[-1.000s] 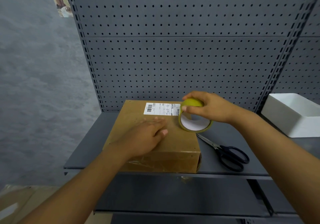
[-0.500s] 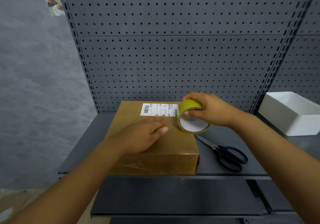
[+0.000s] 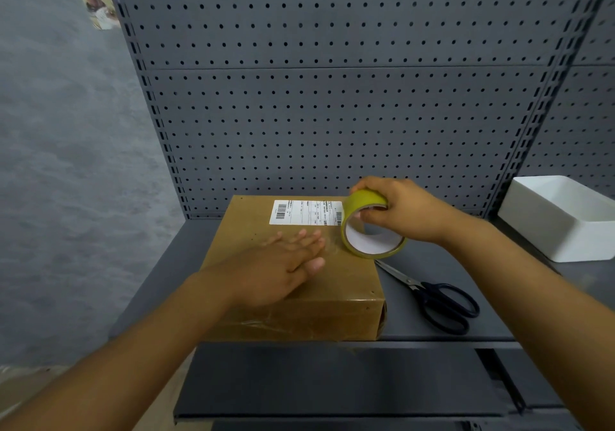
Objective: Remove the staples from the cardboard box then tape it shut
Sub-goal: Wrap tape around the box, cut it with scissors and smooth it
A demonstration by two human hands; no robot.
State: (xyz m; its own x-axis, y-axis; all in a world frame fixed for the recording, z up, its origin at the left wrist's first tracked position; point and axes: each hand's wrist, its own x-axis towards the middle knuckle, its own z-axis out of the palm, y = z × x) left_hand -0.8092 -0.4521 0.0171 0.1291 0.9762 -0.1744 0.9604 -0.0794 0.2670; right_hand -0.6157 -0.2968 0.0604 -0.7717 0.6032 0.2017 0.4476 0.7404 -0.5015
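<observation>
The right hand (image 3: 404,211) grips the tape roll (image 3: 371,227), fingers curled over its top and the thumb tucked inside the core, holding it on edge at the far right of the cardboard box (image 3: 296,267). The left hand (image 3: 283,264) lies flat on the box top with fingers straight and close together (slightly blurred), pressing just left of the roll. The box sits on the grey shelf (image 3: 432,297), its near face almost flush with the shelf's front edge and its far side close to the pegboard (image 3: 332,114). Its long axis runs away from the person, with the shipping label (image 3: 304,212) at the far end. Scissors (image 3: 436,296) lie just right of the box, blades pointing toward the roll; a white bin (image 3: 562,217) stands farther right, with bare shelf between.
</observation>
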